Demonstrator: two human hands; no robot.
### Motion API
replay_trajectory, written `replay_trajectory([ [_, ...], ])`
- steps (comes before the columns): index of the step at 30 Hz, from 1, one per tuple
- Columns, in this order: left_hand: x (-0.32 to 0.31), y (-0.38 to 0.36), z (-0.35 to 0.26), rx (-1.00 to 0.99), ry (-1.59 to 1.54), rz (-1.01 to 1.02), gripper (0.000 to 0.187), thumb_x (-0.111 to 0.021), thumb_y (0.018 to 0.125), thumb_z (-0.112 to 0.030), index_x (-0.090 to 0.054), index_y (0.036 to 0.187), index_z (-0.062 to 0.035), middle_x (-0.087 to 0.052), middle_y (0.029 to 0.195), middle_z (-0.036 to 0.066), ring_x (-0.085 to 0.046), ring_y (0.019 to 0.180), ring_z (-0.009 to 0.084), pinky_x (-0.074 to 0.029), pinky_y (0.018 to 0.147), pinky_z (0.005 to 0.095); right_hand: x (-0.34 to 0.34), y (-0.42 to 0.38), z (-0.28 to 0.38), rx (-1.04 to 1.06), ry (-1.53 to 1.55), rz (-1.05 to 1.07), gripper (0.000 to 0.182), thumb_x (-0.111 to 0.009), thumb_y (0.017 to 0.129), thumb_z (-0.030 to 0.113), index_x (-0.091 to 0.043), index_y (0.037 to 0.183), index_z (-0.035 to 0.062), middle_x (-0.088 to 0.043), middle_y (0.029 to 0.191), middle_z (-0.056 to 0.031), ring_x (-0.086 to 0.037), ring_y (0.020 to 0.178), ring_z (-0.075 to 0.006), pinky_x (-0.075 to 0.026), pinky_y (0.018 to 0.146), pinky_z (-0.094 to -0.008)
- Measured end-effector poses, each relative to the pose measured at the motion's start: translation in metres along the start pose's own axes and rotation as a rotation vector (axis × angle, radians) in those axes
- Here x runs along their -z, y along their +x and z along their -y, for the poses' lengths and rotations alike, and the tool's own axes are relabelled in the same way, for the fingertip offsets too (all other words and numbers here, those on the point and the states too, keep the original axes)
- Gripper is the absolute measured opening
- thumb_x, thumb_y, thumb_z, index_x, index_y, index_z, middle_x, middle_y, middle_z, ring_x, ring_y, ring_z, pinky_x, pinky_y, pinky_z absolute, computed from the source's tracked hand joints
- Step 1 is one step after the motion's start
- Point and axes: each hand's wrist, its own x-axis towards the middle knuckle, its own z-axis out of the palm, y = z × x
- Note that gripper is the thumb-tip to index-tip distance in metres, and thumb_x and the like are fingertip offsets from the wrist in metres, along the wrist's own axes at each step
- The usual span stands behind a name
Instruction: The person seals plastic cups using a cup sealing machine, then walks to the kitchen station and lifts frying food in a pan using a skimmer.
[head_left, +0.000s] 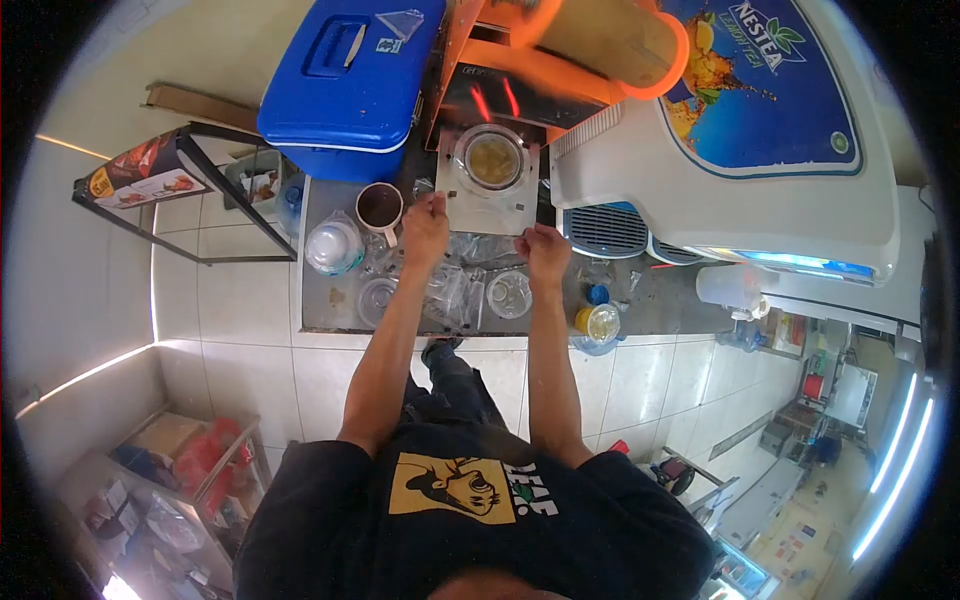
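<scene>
An orange cup sealing machine (470,60) stands before me with its flat, pale sliding tray (490,215) out at the front. A clear plastic cup (493,158) sits in the tray's round opening, with something yellowish showing inside. My left hand (427,235) is closed at the tray's left edge. At the front right corner, my right hand (546,253) has its fingers curled on the tray. A mug of dark liquid (380,207) stands left of my left hand. Below the tray lie clear plastic bags (455,295) and a clear lid (509,294).
A blue cooler box (350,80) stands at the back left, and a white drink dispenser (720,200) at the right. Stacked plastic cups (335,245) are at the counter's left. A jar with a yellow lid (598,324) sits by the front edge. A black-framed stand (190,190) is further left.
</scene>
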Motion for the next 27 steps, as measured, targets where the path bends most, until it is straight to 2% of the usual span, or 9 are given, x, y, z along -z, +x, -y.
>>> replay_trajectory([
  [4,0.006,0.002,0.002,0.056,0.041,0.072,0.021,-0.059,0.087,-0.013,-0.068,0.095,0.0036,-0.069,0.078,0.019,-0.069,0.072,0.0264,-0.051,0.064,0.0356,0.000,0.006,0.000,-0.063,0.018,-0.061,0.010,-0.062,0.083,-0.002,-0.059,0.090,-0.0088,-0.066,0.073,-0.0127,-0.063,0.056,-0.0178,-0.051,0.050,-0.0277],
  [6,0.003,0.005,0.005,0.052,-0.081,0.018,0.018,-0.059,0.082,-0.003,-0.069,0.096,0.0029,-0.069,0.077,0.017,-0.068,0.070,0.0204,-0.050,0.063,0.0317,0.003,0.012,-0.001,-0.044,-0.025,-0.046,0.006,-0.061,0.081,-0.005,-0.059,0.086,-0.0086,-0.065,0.074,-0.0149,-0.062,0.053,-0.0194,-0.050,0.049,-0.0293],
  [10,-0.006,0.021,0.005,0.036,-0.085,-0.040,0.021,-0.060,0.081,-0.003,-0.069,0.099,0.0024,-0.070,0.077,0.016,-0.067,0.069,0.0199,-0.051,0.064,0.0315,-0.008,0.028,0.005,0.023,0.147,-0.088,0.006,-0.062,0.080,-0.007,-0.058,0.084,-0.0092,-0.064,0.072,-0.0147,-0.061,0.055,-0.0204,-0.049,0.048,-0.0294],
  [13,-0.017,0.046,0.011,0.034,-0.131,-0.037,0.022,-0.061,0.081,-0.004,-0.069,0.100,0.0011,-0.070,0.078,0.016,-0.068,0.070,0.0197,-0.052,0.066,0.0316,-0.015,0.048,0.012,-0.012,0.239,-0.003,0.007,-0.063,0.079,-0.008,-0.059,0.084,-0.0091,-0.063,0.071,-0.0126,-0.061,0.056,-0.0207,-0.051,0.050,-0.0299],
  [16,-0.026,0.070,0.012,0.007,-0.142,-0.061,0.019,-0.061,0.084,-0.006,-0.070,0.099,0.0003,-0.071,0.080,0.011,-0.067,0.070,0.0173,-0.052,0.066,0.0293,-0.031,0.067,0.019,-0.015,0.294,-0.077,0.005,-0.060,0.079,-0.009,-0.059,0.084,-0.0079,-0.062,0.073,-0.0117,-0.062,0.060,-0.0211,-0.053,0.053,-0.0310],
  [18,-0.030,0.075,0.004,0.109,-0.428,-0.040,0.018,-0.061,0.088,-0.012,-0.070,0.099,-0.0003,-0.070,0.084,0.008,-0.065,0.072,0.0149,-0.053,0.065,0.0265,-0.034,0.077,0.023,-0.046,0.286,-0.054,0.003,-0.060,0.081,-0.006,-0.060,0.084,-0.0068,-0.063,0.077,-0.0122,-0.062,0.064,-0.0209,-0.057,0.059,-0.0325],
  [22,-0.034,0.077,-0.006,0.211,-0.661,-0.009,0.026,-0.061,0.091,-0.017,-0.064,0.109,0.0020,-0.067,0.094,0.009,-0.064,0.082,0.0136,-0.053,0.068,0.0243,-0.036,0.094,0.014,0.007,0.405,0.019,0.007,-0.061,0.083,-0.001,-0.061,0.086,-0.0073,-0.063,0.082,-0.0117,-0.064,0.071,-0.0209,-0.058,0.067,-0.0322],
  [25,-0.037,0.071,-0.009,0.133,-0.768,-0.074,0.039,-0.061,0.093,-0.021,-0.054,0.122,0.0040,-0.064,0.104,0.012,-0.062,0.091,0.0164,-0.053,0.073,0.0275,-0.046,0.095,0.028,0.078,0.514,0.097,0.013,-0.061,0.085,0.001,-0.061,0.094,-0.0088,-0.064,0.088,-0.0122,-0.066,0.082,-0.0222,-0.057,0.077,-0.0315],
  [27,-0.034,0.057,-0.014,-0.124,-0.499,-0.085,0.046,-0.061,0.092,-0.022,-0.048,0.128,0.0045,-0.060,0.112,0.015,-0.060,0.098,0.0212,-0.051,0.081,0.0316,-0.045,0.095,0.037,0.063,0.500,0.153,0.017,-0.058,0.086,-0.001,-0.059,0.100,-0.0101,-0.065,0.094,-0.0137,-0.066,0.090,-0.0236,-0.055,0.085,-0.0332],
])
